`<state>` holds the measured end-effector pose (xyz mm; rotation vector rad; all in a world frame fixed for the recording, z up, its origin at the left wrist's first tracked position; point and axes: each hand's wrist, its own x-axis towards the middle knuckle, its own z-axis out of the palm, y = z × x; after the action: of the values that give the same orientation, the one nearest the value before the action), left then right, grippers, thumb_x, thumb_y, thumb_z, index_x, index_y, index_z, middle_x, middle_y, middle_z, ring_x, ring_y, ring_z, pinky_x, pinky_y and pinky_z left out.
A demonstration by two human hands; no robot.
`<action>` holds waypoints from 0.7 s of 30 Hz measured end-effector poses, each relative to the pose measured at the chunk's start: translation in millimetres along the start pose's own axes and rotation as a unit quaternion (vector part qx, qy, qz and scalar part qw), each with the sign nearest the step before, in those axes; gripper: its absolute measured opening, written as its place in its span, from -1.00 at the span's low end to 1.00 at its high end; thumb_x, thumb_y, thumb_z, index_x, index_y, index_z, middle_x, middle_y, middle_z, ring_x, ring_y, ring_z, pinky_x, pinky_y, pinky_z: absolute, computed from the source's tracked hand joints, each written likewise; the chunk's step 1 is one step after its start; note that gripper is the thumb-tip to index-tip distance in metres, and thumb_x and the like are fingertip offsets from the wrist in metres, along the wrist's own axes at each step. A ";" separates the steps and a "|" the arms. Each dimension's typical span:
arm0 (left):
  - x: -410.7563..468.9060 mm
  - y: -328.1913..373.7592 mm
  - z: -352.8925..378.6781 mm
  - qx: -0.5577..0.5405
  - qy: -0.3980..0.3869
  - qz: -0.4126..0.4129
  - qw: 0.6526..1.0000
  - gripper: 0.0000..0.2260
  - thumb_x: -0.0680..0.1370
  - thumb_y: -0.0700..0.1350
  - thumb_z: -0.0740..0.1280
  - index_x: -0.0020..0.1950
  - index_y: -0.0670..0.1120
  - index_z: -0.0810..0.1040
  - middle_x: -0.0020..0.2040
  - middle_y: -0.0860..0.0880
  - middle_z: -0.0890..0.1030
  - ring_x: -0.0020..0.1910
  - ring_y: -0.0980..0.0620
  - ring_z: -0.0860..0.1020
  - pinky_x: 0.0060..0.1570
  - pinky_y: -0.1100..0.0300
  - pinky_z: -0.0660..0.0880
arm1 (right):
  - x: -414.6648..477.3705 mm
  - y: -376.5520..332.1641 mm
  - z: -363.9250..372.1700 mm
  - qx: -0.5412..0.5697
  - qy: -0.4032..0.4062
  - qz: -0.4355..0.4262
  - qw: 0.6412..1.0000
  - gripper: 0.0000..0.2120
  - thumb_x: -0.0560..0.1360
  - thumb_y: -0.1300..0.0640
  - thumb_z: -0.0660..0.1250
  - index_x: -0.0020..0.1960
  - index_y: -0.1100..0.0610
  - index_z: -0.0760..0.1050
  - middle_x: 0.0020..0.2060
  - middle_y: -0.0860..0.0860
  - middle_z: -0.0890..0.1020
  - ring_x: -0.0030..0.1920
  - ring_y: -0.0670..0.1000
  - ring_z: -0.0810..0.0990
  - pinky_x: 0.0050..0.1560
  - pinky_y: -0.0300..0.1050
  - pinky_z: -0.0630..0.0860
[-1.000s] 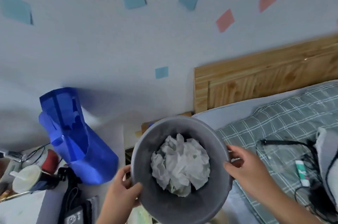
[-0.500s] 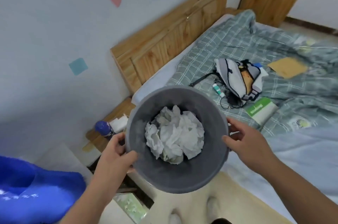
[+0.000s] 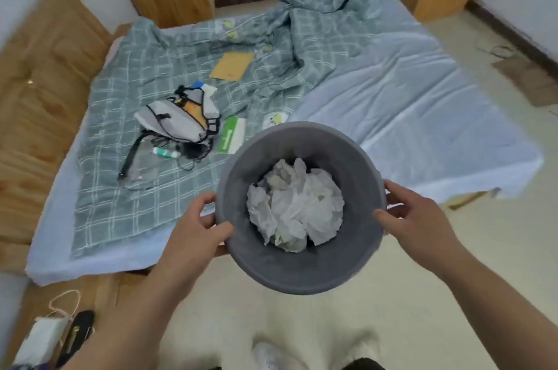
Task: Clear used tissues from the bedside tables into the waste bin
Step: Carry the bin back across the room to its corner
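Both hands, left (image 3: 196,229) and right (image 3: 413,218), in firm grip on waste bin (image 3: 302,267), its base hidden under crumpled tissues (image 3: 294,206).

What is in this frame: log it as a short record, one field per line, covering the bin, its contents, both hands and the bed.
bin: grey waste bin, held up off the floor, mouth towards the camera
contents: crumpled white tissues piled inside
left hand: left hand gripping the bin's left rim, thumb inside
right hand: right hand gripping the bin's right rim
bed: bed behind the bin, checked quilt rumpled over its left part
on quilt: grey bag, brown envelope, green-and-white booklet
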<state>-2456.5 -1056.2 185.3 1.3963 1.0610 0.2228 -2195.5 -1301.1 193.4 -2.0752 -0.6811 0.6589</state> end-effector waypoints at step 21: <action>52.9 148.9 537.0 0.206 -0.366 0.074 0.905 -0.54 0.52 -0.35 0.38 0.24 0.16 0.58 0.01 -0.06 0.81 -0.09 -0.10 0.78 -0.22 0.17 0.71 | -151.7 243.3 -340.2 0.125 0.376 0.215 0.893 -0.51 0.34 -0.06 0.35 0.24 -0.41 0.56 -0.10 -0.16 0.74 -0.26 -0.05 0.76 -0.21 0.02 0.65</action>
<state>-1981.4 -1352.1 194.4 1.7382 0.3765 -0.4245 -2023.4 -1711.4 197.4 -2.0205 0.2998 0.1133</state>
